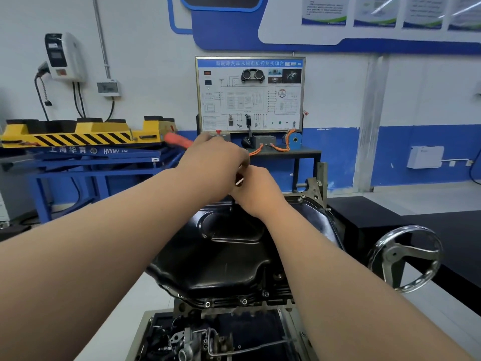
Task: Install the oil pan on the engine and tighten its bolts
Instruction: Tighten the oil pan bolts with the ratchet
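Glossy black oil pan, bolts along near rim

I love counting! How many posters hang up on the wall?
4. All hang in one row at the top right: leftmost poster, second poster, third poster, and rightmost poster, cut by the frame edge. More may hang beyond.

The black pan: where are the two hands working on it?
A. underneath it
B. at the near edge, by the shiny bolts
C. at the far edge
C: the left hand and the right hand meet at the far edge of the pan, gripping a red-handled tool.
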Tool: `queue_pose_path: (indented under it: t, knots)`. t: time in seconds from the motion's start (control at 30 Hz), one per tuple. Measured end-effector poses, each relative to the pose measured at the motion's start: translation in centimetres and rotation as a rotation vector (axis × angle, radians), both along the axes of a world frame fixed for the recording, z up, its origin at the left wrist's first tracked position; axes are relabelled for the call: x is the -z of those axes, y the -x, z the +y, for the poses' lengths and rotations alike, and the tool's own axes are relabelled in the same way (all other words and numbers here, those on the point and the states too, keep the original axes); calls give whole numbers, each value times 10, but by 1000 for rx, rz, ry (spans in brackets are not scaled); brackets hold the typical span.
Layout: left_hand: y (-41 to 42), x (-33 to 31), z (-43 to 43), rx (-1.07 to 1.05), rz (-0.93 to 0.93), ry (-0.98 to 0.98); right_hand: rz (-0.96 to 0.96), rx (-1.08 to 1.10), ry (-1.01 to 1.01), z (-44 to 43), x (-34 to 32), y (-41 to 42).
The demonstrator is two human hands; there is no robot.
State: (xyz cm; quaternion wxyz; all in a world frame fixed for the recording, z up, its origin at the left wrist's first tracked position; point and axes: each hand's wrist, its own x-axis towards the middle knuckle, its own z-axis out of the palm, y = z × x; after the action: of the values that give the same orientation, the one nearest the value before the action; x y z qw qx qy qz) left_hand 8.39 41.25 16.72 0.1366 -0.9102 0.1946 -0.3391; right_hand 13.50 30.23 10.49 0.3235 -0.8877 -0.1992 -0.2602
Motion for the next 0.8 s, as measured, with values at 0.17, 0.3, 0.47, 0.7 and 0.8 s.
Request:
queue_pose_path:
  t: [0.17, 0.3, 0.47, 0.7, 0.8]
  knots:
    - [0, 1, 13, -21, -60, 64, -7, -18, -55, 0, 1, 0]
    - [1, 6, 9, -102, -51, 151, 18, 35, 59, 1, -2, 0]
    - [1, 0, -2, -113, 15, 141, -22, 29, -24, -1, 0, 1]
    - [3, -3, 1, -35, 20, 14, 4, -44, -35, 0, 0, 3]
    - [6, 0, 1, -92, -1, 115, -3, -11, -3, 0, -2, 2]
